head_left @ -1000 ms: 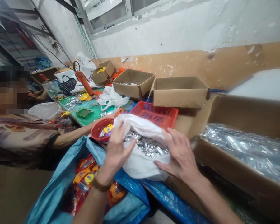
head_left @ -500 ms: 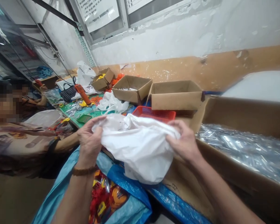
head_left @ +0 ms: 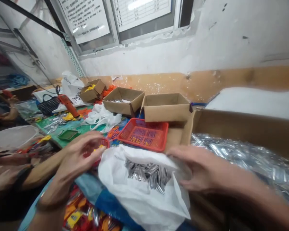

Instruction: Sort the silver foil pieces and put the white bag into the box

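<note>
Your left hand (head_left: 78, 155) hovers just left of the white plastic bag (head_left: 142, 195), fingers loosely curled and apart, holding nothing. Your right hand (head_left: 195, 166) reaches in from the right, palm down, fingers pinching the bag's right rim. The bag sits open between your hands, silver foil packets (head_left: 146, 173) showing inside, in front of the red basket (head_left: 144, 134) on the surface.
</note>
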The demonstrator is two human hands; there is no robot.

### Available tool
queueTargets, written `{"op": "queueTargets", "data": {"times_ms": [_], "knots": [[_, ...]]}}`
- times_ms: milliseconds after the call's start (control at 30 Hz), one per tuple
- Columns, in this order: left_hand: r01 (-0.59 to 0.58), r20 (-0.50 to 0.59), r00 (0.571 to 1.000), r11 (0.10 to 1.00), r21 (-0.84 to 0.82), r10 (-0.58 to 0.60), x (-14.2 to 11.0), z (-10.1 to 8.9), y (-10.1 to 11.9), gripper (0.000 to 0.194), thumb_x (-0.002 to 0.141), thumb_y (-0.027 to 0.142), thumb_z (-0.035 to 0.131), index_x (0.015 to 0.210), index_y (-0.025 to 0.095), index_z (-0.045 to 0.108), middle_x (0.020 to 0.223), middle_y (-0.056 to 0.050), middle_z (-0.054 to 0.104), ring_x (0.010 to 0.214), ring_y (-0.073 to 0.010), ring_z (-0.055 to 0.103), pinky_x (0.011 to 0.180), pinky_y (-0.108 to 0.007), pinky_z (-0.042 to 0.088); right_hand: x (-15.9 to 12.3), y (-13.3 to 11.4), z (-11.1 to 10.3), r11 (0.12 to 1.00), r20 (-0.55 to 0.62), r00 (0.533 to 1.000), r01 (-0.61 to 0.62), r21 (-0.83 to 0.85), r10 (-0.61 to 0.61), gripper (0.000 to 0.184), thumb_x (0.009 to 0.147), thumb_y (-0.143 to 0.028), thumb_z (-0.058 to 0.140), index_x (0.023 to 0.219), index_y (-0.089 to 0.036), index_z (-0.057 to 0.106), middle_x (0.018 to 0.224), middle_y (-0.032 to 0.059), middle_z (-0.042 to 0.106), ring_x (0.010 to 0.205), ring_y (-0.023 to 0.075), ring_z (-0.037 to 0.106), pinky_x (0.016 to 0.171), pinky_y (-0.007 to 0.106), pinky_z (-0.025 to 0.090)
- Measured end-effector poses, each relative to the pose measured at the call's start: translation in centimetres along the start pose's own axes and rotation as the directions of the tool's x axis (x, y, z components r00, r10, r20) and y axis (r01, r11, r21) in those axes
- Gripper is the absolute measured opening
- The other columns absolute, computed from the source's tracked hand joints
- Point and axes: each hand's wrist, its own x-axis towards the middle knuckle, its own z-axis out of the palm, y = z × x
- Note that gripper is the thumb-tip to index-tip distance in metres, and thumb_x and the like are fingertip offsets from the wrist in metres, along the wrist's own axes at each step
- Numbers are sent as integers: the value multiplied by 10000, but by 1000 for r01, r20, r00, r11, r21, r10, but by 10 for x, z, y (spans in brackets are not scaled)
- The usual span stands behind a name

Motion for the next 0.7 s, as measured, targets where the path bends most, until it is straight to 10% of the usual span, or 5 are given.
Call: {"op": "queueTargets", "data": {"times_ms": [100,200,333,567,700], "knots": [[-156,314,943,978,138,106,52,23,-2,688,610,544,756,1204,214,644,1272,-101,634,1189,-334,562,1030,-475,437,15,-5,-17,998,-81,997,9,-60,-14,362,763,-425,658,1078,-253,613,955,25,674,769,183,613,649,274,460],[-92,655,756,993,76,19,81,64,-10,746,506,444,824,1200,228,656,1260,-99,646,1180,-312,578,988,-406,470,43,-3,-1,918,-11,993,-114,-380,118,537,709,-436,696,1167,-179,584,986,108,683,838,269,633,661,334,465],[-30,867,498,999,24,-6,86,78,-11,261,572,361,760,761,181,747,741,-44,718,677,-219,654,570,-253,501,66,8,11,845,343,887,-90,-527,308,289,639,-139,715,917,-180,649,848,75,695,762,237,646,606,293,412],[124,545,837,952,-279,51,90,-12,30,303,719,421,731,649,166,582,630,-3,560,547,-109,499,451,-184,346,86,37,-48,884,36,977,-175,-434,211,164,670,-227,725,789,-206,613,757,17,667,697,193,590,569,264,340],[36,285,958,962,-272,45,94,-21,36,412,755,466,712,574,152,515,546,19,489,485,-65,434,421,-150,293,99,41,-42,917,34,999,-8,-400,24,140,737,-297,690,757,-184,609,722,8,639,679,161,578,604,257,373]]}}
